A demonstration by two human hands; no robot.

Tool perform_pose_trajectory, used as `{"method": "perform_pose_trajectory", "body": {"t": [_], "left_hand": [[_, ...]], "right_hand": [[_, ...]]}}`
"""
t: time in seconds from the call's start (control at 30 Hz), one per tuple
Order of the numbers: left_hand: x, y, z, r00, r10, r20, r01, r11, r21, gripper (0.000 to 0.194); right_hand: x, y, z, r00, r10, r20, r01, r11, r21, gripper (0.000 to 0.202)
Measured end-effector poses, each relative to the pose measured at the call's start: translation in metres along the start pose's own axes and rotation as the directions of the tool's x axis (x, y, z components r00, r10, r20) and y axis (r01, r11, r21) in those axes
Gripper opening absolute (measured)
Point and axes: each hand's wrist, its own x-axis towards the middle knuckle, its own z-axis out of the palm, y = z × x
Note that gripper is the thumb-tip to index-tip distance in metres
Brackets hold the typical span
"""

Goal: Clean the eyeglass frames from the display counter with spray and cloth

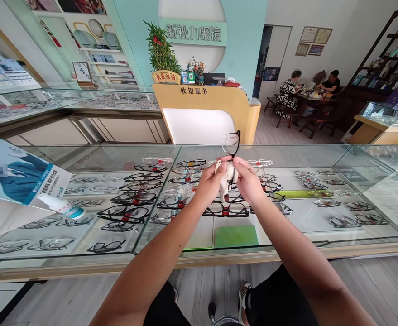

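A pair of dark-framed eyeglasses (pixel 231 144) is held up over the glass counter, one lens pointing upward and the rest partly covered by my fingers. My left hand (pixel 213 177) is closed on a whitish cloth (pixel 224 189), which wraps the lower lens area and hangs down below the thumb. On the other side, my right hand (pixel 247 180) pinches the frame near its middle. Both hands almost meet at the eyeglasses. How the fingers behind the cloth grip is hidden.
Rows of eyeglasses (pixel 127 213) lie inside the glass display counter (pixel 185 246). A white spray bottle (pixel 63 206) and a printed display box (pixel 18 176) stand at left. Beyond are a wooden reception desk (pixel 205 96) and two people seated at a table (pixel 309 96).
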Motion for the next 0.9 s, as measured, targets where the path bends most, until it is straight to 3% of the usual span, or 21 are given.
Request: {"method": "perform_pose_trajectory", "body": {"t": [0.27,0.53,0.9], "left_hand": [[-0.001,0.001,0.001,0.999,-0.02,-0.029,0.02,1.0,-0.023,0.076],[-0.002,0.005,-0.001,0.996,-0.04,0.078,0.043,0.999,-0.032,0.069],[-0.005,0.013,-0.001,0.987,-0.009,0.158,0.0,0.998,0.056,0.053]], "right_hand": [[-0.002,-0.001,-0.001,0.999,-0.029,0.03,0.031,0.998,-0.063,0.053],[-0.001,-0.004,-0.004,0.997,-0.073,0.025,0.076,0.984,-0.16,0.052],[0.001,-0.007,0.006,0.999,-0.024,-0.039,0.027,0.996,0.086,0.035]]}}
